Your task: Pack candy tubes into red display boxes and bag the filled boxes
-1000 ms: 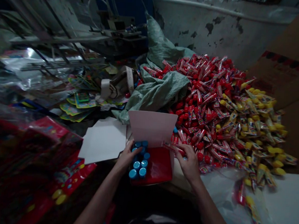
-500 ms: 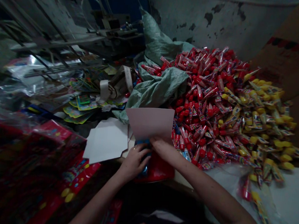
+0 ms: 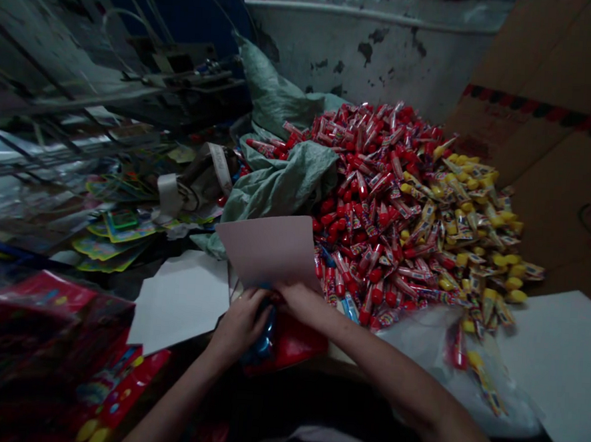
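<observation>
A pale card flap (image 3: 268,249) stands upright in front of me, joined to or just behind a shiny red card piece (image 3: 298,344). At the foot of the flap my left hand (image 3: 242,321) has its fingers curled over a blue shiny packet (image 3: 267,339). My right hand (image 3: 298,302) reaches in from the right and meets it there, fingers bent down against the red card and flap. Its fingertips are partly hidden, so what they pinch is unclear. Left of the hands lies a stack of white cut cards (image 3: 180,301).
A big heap of red-capped wrapped tubes (image 3: 367,199) and yellow-capped ones (image 3: 475,232) lies to the right. Green sacking (image 3: 282,180) sits behind the flap. Red printed packs (image 3: 42,352) fill the lower left. Clear plastic (image 3: 418,342) and a cardboard box (image 3: 555,143) are at right.
The whole view has shifted, so everything sits further left. Both hands stay at the foot of the flap, drawn closer together; more of the blue packet shows below my left hand.
</observation>
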`<state>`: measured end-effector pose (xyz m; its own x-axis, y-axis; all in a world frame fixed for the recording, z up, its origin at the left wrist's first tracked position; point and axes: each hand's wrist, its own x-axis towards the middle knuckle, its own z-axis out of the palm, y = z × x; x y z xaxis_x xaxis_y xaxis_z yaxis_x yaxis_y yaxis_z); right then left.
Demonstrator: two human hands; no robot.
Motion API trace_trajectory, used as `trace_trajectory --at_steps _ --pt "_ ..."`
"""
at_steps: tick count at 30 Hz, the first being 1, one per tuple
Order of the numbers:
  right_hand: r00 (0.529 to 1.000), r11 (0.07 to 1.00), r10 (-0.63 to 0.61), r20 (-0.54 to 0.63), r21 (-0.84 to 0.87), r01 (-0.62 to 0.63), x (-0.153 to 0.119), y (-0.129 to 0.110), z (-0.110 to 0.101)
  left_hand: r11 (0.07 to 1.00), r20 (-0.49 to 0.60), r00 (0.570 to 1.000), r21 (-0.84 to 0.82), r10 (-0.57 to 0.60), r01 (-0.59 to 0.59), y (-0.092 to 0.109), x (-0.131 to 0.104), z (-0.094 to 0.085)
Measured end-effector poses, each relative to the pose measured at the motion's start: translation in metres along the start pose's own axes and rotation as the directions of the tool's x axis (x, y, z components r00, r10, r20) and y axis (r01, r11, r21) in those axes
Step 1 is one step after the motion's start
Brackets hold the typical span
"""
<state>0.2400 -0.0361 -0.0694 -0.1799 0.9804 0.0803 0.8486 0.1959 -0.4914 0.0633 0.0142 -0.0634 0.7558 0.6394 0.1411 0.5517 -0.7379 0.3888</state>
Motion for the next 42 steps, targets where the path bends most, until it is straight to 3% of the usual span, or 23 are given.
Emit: trace_trajectory --at_steps 2,4,5,7,10,14,19,21,23,26,28,29,33,36,38,42 --pt "0.976 0.981 0.192 -0.104 0.023 -0.191 -0.014 0.018 -0.01 0.997 0.041 0.999 0.066 0.033 -0.036 0.008 0.011 0.001" --pt "0.87 0.891 0.45 -0.201 0.027 -0.454 -0.026 0.04 -0.016 0.99 0.115 0.99 0.102 0.083 -0.095 0.015 0.02 0.003" --pt "0.822 0.844 0.526 -0.22 0.016 -0.536 -0.03 0.052 -0.016 0.988 0.156 0.983 0.109 0.094 -0.111 0.017 0.024 0.004" --pt "0.778 0.793 0.593 -0.206 -0.018 -0.609 -0.031 0.07 -0.012 0.989 0.217 0.973 0.1 0.083 -0.107 0.018 0.029 0.008" --pt "0.767 0.767 0.627 -0.135 -0.061 -0.638 -0.021 0.081 0.001 0.997 0.221 0.974 0.051 0.042 -0.055 0.013 0.029 0.013" --pt "0.759 0.752 0.645 -0.091 -0.105 -0.651 -0.007 0.079 0.013 1.0 0.105 0.994 -0.014 -0.017 0.019 0.003 0.023 0.019" --pt "0.75 0.743 0.653 -0.1 -0.105 -0.661 -0.02 0.076 0.002 0.994 -0.015 0.999 -0.105 -0.045 0.043 0.002 0.02 0.018" --pt "0.725 0.733 0.658 -0.202 -0.047 -0.679 -0.032 0.073 -0.01 0.99 -0.043 0.998 -0.137 -0.049 0.043 0.005 0.02 0.017" --pt "0.669 0.747 0.632 -0.392 0.076 -0.661 -0.044 0.065 -0.024 0.987 -0.049 0.998 -0.154 -0.046 0.038 0.006 0.021 0.016" --pt "0.529 0.813 0.539 -0.655 0.241 -0.53 -0.057 0.044 -0.041 0.99 -0.041 0.998 -0.135 -0.052 0.046 0.007 0.02 0.018" --pt "0.501 0.858 0.485 -0.717 0.279 -0.43 -0.058 0.027 -0.041 0.992 -0.033 0.998 -0.118 -0.057 0.052 0.008 0.02 0.019" --pt "0.524 0.878 0.463 -0.714 0.288 -0.383 -0.056 0.02 -0.035 0.992 -0.03 0.998 -0.114 -0.058 0.055 0.008 0.02 0.02" --pt "0.711 0.909 0.415 -0.568 0.303 -0.288 -0.035 0.003 0.006 0.992 -0.038 0.997 -0.102 -0.072 0.068 0.011 0.018 0.02" --pt "0.774 0.914 0.401 -0.49 0.277 -0.298 -0.02 0.005 0.031 0.991 -0.047 0.996 -0.113 -0.075 0.069 0.014 0.018 0.02" --pt "0.827 0.933 0.356 -0.435 0.219 -0.287 -0.013 0.006 0.033 0.99 -0.055 0.996 -0.124 -0.074 0.067 0.014 0.018 0.02" --pt "0.927 0.971 0.237 -0.29 0.048 -0.234 -0.009 0.004 0.015 0.987 -0.074 0.994 -0.145 -0.075 0.064 0.014 0.019 0.02"
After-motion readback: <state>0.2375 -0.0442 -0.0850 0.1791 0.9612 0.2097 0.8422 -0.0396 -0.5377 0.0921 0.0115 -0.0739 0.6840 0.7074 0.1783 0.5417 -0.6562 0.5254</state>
